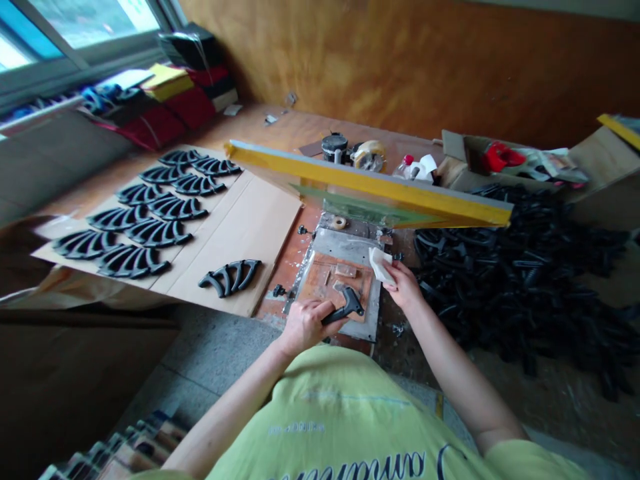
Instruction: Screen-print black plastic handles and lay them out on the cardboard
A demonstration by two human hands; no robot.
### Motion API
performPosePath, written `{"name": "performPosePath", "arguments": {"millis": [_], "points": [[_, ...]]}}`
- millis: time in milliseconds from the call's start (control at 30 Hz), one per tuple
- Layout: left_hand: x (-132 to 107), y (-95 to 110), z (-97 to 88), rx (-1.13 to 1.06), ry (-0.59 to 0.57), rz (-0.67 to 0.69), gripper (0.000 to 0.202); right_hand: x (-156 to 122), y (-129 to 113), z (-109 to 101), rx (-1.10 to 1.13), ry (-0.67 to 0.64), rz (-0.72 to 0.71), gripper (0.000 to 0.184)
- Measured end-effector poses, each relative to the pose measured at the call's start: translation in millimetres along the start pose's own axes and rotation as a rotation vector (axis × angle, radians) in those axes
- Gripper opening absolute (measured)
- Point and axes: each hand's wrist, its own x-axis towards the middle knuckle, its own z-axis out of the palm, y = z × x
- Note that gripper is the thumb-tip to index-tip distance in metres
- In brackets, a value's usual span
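left hand (pixel 305 327) gripping black plastic part (pixel 349 305), right hand (pixel 404 285) pinching white cloth (pixel 380 265), over metal plate (pixel 345 244)

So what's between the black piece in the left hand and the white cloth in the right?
The head view shows a brown pad on a metal plate there.

Dark cursive lettering (pixel 350 465) runs along the bottom edge of the view, across a lime-green T-shirt (pixel 320 417). It is cut off and cannot be read, and neither can the smaller pale print (pixel 290 428) above it.

Noted around the yellow-framed silkscreen (pixel 370 183): I see black fan-shaped parts (pixel 520 280) heaped to its right, more in rows on a cardboard sheet (pixel 250 233) to its left, a tape roll (pixel 369 156) beyond it, and an open cardboard box (pixel 453 157) beyond its right end.
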Motion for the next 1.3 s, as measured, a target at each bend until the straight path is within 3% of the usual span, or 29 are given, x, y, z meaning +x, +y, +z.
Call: {"name": "performPosePath", "arguments": {"millis": [133, 233, 333, 467, 533, 633, 700, 833, 933, 1067, 1300], "points": [[1, -2, 14.7, -0.030, -0.057, -0.076, 0.036, 26, -13, -54, 0.038, 0.203, -0.085, 0.037], [1, -4, 29.0, -0.025, -0.132, -0.118, 0.029, 55, -29, -78, 0.043, 0.277, -0.189, 0.032], [2, -4, 40.6, -0.011, -0.191, -0.146, 0.025, 93, -48, -84, 0.024, 0.310, -0.267, 0.028], [6, -2, 51.8, -0.004, -0.252, -0.185, 0.022, 147, -70, -68, -0.044, 0.245, -0.285, 0.020], [8, 0, 57.8, -0.010, -0.263, -0.198, 0.019, 170, -79, -58, -0.394, 0.112, -0.292, 0.026], [15, 3, 67.4, -0.035, -0.282, -0.216, 0.018, 191, -89, -55, -1.174, -0.059, -0.282, 0.037], [24, 8, 73.0, -0.034, -0.321, -0.222, 0.021, 198, -92, -65, -1.429, -0.028, -0.247, 0.041], [53, 28, 82.6, 0.016, -0.439, -0.179, 0.021, 197, -92, -97, -1.686, 0.113, -0.148, 0.049], [83, 49, 93.7, 0.092, -0.557, -0.151, 0.023, 194, -90, -112, -1.840, 0.140, -0.090, 0.058], [118, 74, 118.8, 0.172, -0.680, -0.120, 0.031, 194, -91, -115, -1.966, 0.124, -0.042, 0.069], [147, 97, 164.6, 0.155, -0.778, 0.021, 0.035, 173, -89, -115, -2.041, -0.009, -0.066, 0.061]]}}
